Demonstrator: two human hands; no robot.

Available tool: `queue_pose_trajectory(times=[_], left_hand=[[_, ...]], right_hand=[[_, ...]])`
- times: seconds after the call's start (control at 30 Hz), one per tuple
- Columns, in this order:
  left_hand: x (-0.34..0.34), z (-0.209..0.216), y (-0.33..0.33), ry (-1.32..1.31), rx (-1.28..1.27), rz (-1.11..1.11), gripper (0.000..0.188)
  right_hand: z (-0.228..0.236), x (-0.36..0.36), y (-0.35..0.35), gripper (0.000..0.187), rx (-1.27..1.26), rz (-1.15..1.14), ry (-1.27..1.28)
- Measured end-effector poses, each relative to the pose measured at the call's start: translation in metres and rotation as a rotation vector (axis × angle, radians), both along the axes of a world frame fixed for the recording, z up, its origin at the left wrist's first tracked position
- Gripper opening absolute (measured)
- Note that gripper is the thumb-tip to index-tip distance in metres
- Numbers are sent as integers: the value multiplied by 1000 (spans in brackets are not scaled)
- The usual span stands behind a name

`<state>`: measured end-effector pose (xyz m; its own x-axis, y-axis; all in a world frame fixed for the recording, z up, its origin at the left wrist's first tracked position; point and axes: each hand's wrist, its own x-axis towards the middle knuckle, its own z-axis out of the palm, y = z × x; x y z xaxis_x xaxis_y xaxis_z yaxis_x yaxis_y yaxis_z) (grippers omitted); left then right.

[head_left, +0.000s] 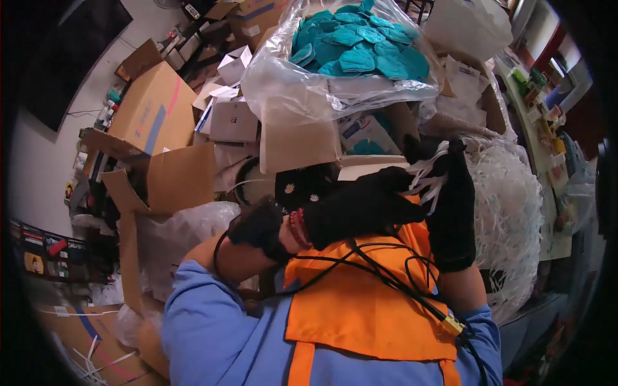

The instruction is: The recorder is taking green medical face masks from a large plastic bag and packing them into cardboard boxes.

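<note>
Both hands wear black gloves and meet in front of my chest, right of centre. Several thin white elastic straps (432, 186) run between them. My left hand (360, 202) reaches in from the left, its fingers closed on the straps' near side. My right hand (452, 212) points upward, with the straps looped across its bent fingers. Beside it hangs a large tangle of white elastic cords (508, 212). Beyond the hands, a pile of teal folded face masks (360, 51) fills a clear plastic bag (277, 83).
Below the masks stands an open cardboard box (299, 145) with teal pieces inside. Large cartons (158, 103) and small white boxes (235, 121) crowd the left. Black cables (386, 273) cross my orange apron (373, 321). A cluttered counter (534, 128) runs along the right.
</note>
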<state>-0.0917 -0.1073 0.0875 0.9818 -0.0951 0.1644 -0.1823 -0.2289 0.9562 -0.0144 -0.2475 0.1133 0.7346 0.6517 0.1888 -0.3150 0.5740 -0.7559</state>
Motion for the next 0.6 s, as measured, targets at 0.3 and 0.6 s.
queue_pose_trajectory(times=[0.3,0.6], left_hand=[[10,-20,-2,228,-434,-156,30],[4,-20,12,-151,58,-41,39]], right_hand=[[-19,8,-16,36,-388,-178,-83],[-37,13,-15,21,-445,-232,-106]])
